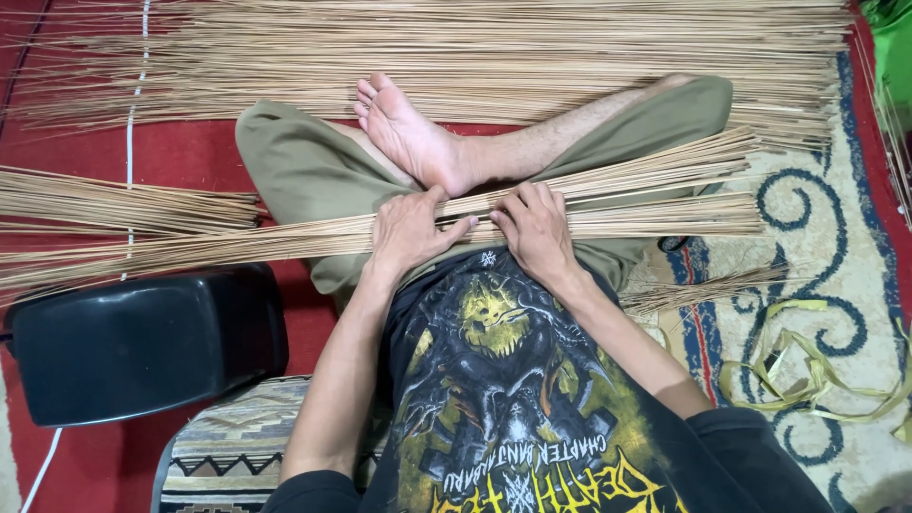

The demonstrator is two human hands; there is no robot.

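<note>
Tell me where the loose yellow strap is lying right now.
In the head view, the yellow strap lies on the patterned rug at lower right, beyond the person's right arm and below the bundle of thin sticks across the lap.

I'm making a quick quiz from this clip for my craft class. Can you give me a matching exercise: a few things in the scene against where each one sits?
Things:
1. bundle of thin sticks
2. black plastic stool
3. yellow strap
4. large layer of sticks

Places:
A. on the patterned rug at right
B. across the lap, under the left hand and right hand
C. spread over the floor beyond the bare foot
D. on the red carpet at lower left

Pairs: 1-B, 2-D, 3-A, 4-C
</note>
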